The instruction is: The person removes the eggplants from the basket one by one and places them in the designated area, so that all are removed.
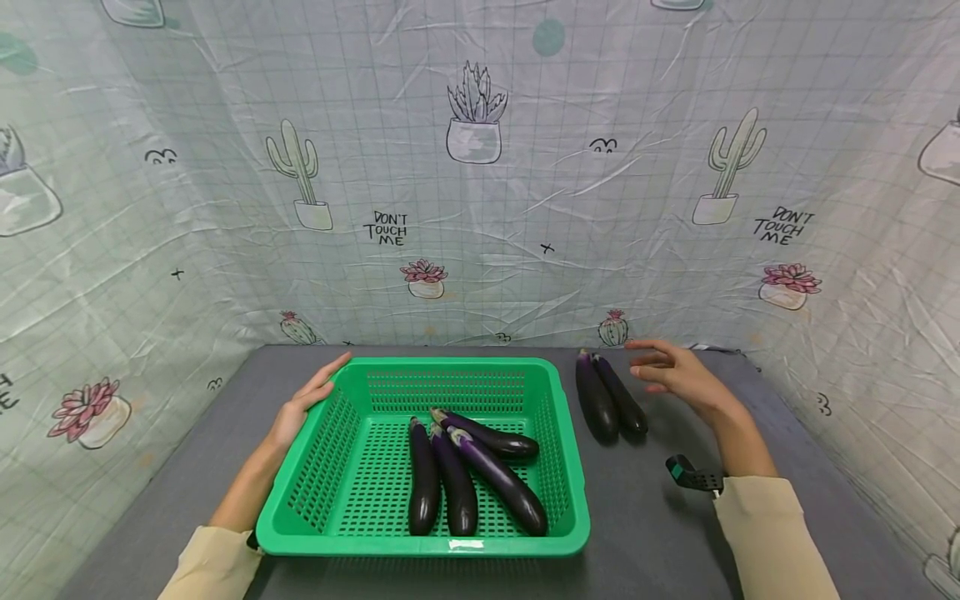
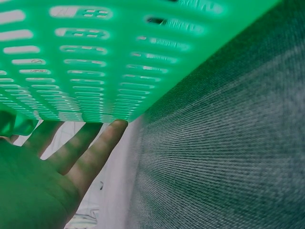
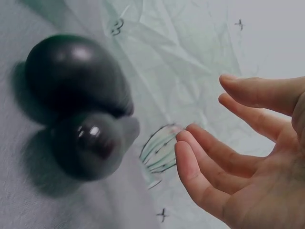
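A green plastic basket (image 1: 423,546) with slotted walls stands on the grey table, with several dark purple eggplants (image 1: 498,483) lying in its right half. My left hand (image 1: 294,408) rests along the basket's left side, its straight fingers (image 2: 97,155) against the outer wall. Right of the basket, two more eggplants (image 1: 597,400) lie side by side on the table. Just beyond them on the right hovers my right hand (image 1: 678,375), fingers spread and slightly bent, holding nothing. The right wrist view shows a gap between that hand (image 3: 257,176) and the eggplants (image 3: 78,76).
Behind the grey table (image 1: 637,533) hangs a wrinkled curtain (image 1: 495,208) printed with potted cacti, which also runs along both sides. A black strap device (image 1: 693,475) sits at my right wrist.
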`<state>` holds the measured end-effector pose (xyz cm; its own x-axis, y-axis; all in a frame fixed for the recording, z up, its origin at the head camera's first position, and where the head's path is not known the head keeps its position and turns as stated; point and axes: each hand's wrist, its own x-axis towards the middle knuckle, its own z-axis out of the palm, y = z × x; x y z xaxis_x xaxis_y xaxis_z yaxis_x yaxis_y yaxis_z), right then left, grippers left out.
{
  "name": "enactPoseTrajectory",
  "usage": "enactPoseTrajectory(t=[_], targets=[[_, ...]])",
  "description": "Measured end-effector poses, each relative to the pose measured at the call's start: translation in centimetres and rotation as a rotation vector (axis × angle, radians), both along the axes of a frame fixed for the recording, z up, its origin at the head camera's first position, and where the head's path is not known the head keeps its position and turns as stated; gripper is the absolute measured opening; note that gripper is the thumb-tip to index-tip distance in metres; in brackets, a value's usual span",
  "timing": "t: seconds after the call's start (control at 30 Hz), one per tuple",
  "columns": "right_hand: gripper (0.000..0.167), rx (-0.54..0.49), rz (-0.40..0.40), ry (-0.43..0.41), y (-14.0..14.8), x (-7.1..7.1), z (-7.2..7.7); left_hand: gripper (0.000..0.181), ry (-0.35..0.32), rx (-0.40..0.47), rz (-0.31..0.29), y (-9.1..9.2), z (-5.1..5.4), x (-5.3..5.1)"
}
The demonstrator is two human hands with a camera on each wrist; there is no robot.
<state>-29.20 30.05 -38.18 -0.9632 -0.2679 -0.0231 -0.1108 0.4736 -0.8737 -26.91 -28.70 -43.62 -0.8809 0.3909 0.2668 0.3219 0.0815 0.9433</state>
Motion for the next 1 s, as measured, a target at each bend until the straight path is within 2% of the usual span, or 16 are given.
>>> enactPoseTrajectory(t=[0.23,0.43,0.67,0.77,1.0], targets=[[0.062,0.015,0.010,0.039,-1.3,0.7,1.6,0.055,0.009,-0.025,0.019,0.0,0.0,0.0],[0.059,0.014,0.043,0.082,-2.5,1.5,2.6,0.056,-0.004,-0.005,0.001,-0.1,0.0,0.0],[0.057,0.027,0.115,0.145,-4.4,2.0,3.2,0.055,0.023,-0.052,0.043,0.1,0.0,-0.2],[0.055,0.028,0.142,0.156,-5.5,2.1,3.7,0.055,0.001,-0.030,0.023,0.2,0.1,-0.2],[0.049,0.049,0.195,0.215,-9.1,1.7,5.5,0.055,0.012,-0.054,0.047,0.1,0.1,-0.1]])
